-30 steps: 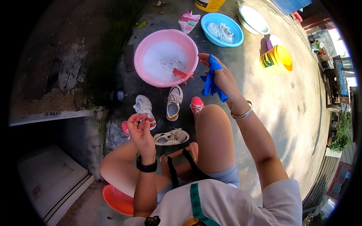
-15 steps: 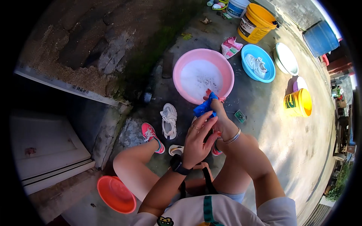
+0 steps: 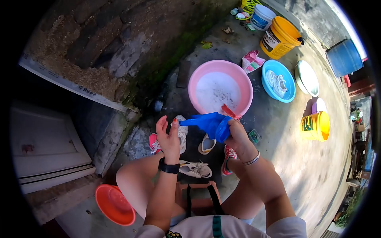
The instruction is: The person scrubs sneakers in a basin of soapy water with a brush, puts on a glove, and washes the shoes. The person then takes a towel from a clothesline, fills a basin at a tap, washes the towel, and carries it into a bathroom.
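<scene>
Blue glove (image 3: 208,123), thin rubber by the look of it, hangs in the air between the two hands, over the ground (image 3: 278,174) just short of the pink tub (image 3: 192,89). Right hand (image 3: 237,137) is closed on the glove's bunched end, thumb and fingers gripping the folds. Left hand (image 3: 168,129) has thumb and fingers parted, nothing clearly held; a narrow blue tip reaches its thumb, can't tell if touching. Glove is probably very light, soft and floppy, no stiffness to speak of, so it likely sags wherever it isn't held. May be slippery if wet; wetness not readable here. Thin material could tear if yanked by a narrow tip; the bunched end looks the safer hold, with a second pinch near the tip to keep it stretched. Tub holds white suds (image 3: 216,89); a red cloth (image 3: 231,112) lies over its near rim. White shoe (image 3: 182,135) is on the ground, partly hidden behind the left hand; two more, a pale shoe (image 3: 207,144) and a cream shoe (image 3: 195,169), lie between the person's feet. Blue basin (image 3: 291,92), well apart from the hands, holds white shoes (image 3: 276,83).
</scene>
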Action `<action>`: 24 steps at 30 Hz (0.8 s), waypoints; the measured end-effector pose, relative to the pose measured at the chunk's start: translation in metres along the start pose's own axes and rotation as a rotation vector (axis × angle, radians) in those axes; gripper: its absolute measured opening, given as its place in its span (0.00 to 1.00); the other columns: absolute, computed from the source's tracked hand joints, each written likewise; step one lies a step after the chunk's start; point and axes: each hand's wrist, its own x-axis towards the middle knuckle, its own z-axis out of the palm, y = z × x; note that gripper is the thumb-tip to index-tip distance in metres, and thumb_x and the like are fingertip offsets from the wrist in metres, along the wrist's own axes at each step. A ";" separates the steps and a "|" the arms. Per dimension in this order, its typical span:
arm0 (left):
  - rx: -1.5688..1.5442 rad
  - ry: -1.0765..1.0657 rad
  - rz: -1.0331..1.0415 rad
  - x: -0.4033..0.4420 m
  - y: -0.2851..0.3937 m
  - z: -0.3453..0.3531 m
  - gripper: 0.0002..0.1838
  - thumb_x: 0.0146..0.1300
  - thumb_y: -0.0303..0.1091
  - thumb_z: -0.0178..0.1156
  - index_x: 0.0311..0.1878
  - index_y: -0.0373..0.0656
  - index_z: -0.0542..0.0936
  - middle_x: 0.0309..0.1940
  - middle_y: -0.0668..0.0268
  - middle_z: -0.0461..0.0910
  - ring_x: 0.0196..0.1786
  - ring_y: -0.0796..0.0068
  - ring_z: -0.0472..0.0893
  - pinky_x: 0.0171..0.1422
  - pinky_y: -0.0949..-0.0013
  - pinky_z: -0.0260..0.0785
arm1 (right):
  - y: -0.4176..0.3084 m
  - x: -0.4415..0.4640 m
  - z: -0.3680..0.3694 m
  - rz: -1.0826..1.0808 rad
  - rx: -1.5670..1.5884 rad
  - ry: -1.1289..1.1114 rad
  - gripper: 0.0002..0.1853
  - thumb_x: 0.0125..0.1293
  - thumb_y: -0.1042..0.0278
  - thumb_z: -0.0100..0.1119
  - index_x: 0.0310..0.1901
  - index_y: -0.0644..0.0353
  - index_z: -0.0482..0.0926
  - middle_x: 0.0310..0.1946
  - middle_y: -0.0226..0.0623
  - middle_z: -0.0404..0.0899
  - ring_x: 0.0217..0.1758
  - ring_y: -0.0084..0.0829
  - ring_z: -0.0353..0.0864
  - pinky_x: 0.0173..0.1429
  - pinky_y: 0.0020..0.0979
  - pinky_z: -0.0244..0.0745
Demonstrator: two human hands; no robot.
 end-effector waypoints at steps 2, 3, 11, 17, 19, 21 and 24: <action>0.224 -0.011 0.141 -0.009 0.003 0.001 0.17 0.57 0.28 0.62 0.48 0.37 0.69 0.41 0.66 0.73 0.37 0.79 0.74 0.44 0.76 0.68 | 0.003 0.010 -0.007 0.011 0.027 -0.031 0.13 0.58 0.79 0.39 0.43 0.66 0.71 0.35 0.38 0.75 0.36 0.30 0.77 0.41 0.31 0.75; 0.173 -0.109 0.092 -0.016 0.005 0.004 0.17 0.57 0.28 0.62 0.48 0.37 0.69 0.41 0.66 0.72 0.37 0.78 0.74 0.43 0.76 0.68 | 0.003 0.010 -0.005 -0.025 -0.041 0.006 0.12 0.59 0.78 0.40 0.43 0.66 0.72 0.34 0.38 0.75 0.35 0.29 0.77 0.39 0.29 0.75; 0.381 -0.307 0.082 -0.053 0.001 0.037 0.12 0.52 0.26 0.64 0.39 0.37 0.74 0.32 0.63 0.75 0.29 0.76 0.76 0.33 0.75 0.69 | 0.025 0.006 0.007 -0.242 -0.393 0.050 0.08 0.56 0.77 0.52 0.38 0.64 0.72 0.28 0.31 0.74 0.30 0.20 0.73 0.33 0.22 0.69; 0.514 -0.196 0.134 -0.034 -0.002 0.021 0.10 0.52 0.17 0.53 0.39 0.35 0.73 0.27 0.62 0.76 0.27 0.75 0.77 0.33 0.74 0.71 | 0.034 0.006 0.001 -0.237 -0.402 -0.127 0.03 0.60 0.76 0.54 0.33 0.60 0.71 0.28 0.28 0.73 0.32 0.17 0.72 0.37 0.20 0.67; 0.422 -0.298 0.023 -0.026 -0.014 0.012 0.10 0.53 0.17 0.51 0.40 0.34 0.73 0.29 0.63 0.76 0.27 0.76 0.77 0.35 0.75 0.72 | 0.030 0.004 0.005 -0.112 -0.217 -0.198 0.03 0.61 0.75 0.55 0.32 0.59 0.71 0.28 0.27 0.73 0.32 0.16 0.72 0.37 0.20 0.66; 0.072 -0.354 -0.289 -0.026 -0.013 0.006 0.09 0.58 0.19 0.46 0.42 0.32 0.72 0.32 0.63 0.76 0.32 0.76 0.78 0.40 0.75 0.74 | 0.025 0.005 0.008 -0.021 -0.057 -0.249 0.04 0.62 0.73 0.56 0.31 0.58 0.70 0.28 0.26 0.73 0.32 0.15 0.71 0.36 0.20 0.66; -0.428 -0.262 -0.610 -0.032 0.001 0.007 0.08 0.59 0.22 0.46 0.40 0.34 0.72 0.34 0.64 0.76 0.37 0.76 0.78 0.48 0.70 0.73 | 0.015 0.013 0.001 0.015 -0.106 -0.289 0.04 0.60 0.74 0.57 0.35 0.59 0.72 0.30 0.27 0.75 0.34 0.15 0.72 0.37 0.19 0.66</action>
